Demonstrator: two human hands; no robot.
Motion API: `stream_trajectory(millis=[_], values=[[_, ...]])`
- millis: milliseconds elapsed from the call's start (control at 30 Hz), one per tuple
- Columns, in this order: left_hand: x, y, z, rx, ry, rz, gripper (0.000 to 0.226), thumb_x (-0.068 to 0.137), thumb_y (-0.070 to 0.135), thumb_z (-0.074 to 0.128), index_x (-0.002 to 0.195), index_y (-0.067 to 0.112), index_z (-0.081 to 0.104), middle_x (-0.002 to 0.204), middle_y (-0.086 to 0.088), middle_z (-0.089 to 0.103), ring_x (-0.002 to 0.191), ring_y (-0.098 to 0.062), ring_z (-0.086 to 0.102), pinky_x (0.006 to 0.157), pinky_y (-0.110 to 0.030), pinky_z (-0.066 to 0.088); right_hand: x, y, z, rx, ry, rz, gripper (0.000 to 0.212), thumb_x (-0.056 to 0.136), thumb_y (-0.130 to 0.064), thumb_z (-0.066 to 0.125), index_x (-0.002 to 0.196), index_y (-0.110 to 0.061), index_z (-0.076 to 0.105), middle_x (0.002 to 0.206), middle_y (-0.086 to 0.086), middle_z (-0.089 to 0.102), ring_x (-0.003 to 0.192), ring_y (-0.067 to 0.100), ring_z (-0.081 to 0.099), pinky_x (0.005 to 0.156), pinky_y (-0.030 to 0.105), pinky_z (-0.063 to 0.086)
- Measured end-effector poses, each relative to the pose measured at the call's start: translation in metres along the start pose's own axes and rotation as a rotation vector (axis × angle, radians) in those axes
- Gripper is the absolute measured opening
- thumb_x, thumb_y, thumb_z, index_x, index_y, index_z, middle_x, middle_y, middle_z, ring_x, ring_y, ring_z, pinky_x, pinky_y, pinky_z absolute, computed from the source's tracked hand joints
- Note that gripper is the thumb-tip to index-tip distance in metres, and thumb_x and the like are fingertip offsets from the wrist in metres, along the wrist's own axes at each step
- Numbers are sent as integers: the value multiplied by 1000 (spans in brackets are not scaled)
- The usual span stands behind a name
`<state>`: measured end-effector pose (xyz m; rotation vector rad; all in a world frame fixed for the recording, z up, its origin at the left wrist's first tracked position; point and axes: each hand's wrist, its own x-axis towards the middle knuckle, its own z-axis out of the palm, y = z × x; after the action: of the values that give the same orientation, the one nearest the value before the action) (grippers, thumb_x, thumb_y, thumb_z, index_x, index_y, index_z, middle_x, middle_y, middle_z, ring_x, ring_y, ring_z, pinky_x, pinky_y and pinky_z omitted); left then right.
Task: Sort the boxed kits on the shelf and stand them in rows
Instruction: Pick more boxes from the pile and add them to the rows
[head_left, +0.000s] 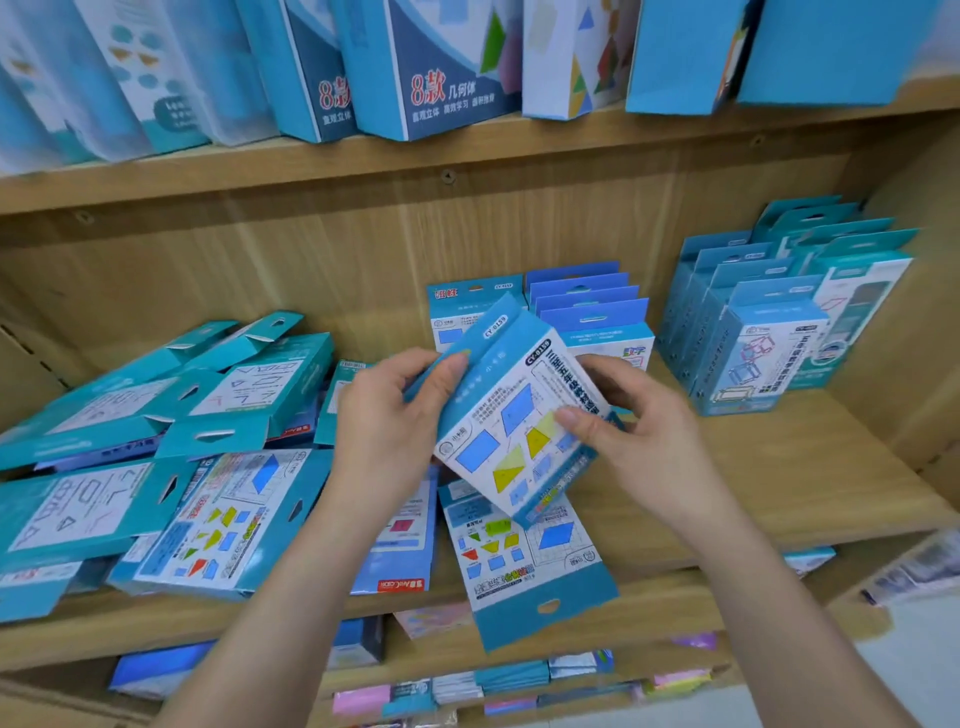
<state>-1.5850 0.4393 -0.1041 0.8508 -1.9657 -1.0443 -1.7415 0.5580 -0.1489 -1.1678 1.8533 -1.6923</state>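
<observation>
Between my hands: kit box (511, 426), light stiff card, I judge; hold edges.
Left hand (384, 415): grips edge.
Right hand (644, 441): pinches face.

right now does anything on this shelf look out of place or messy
Yes. The left boxes lie flat in an overlapping heap, while the right boxes stand in neat rows. One flat box overhangs the front edge of the shelf.

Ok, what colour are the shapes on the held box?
Blue and yellow on the held box, head view.
</observation>
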Motion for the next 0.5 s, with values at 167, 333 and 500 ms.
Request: stream_trajectory(millis=[167,333,500], values=[[-2,2,-1,-193,-62,-101,25,91,33,55,79,14,66,63,3,70,55,-5,63,45,-19,46,0,9,-4,25,25,31,33,80,-18,73,110,-28,63,102,-12,70,100,6,63,79,22,52],[-2,9,-14,-203,-325,-208,27,76,26,71,100,17,62,87,1,75,82,-17,72,74,-38,59,0,15,-2,102,37,46,30,81,-18,72,103,-35,60,96,-13,71,93,5,65,71,20,52],[9,10,-23,-117,-276,-138,29,75,11,76,100,22,65,87,3,76,80,-17,73,78,-44,58,2,14,1,44,8,79,44,80,-25,72,116,-39,51,114,-14,63,111,2,56,91,27,49]])
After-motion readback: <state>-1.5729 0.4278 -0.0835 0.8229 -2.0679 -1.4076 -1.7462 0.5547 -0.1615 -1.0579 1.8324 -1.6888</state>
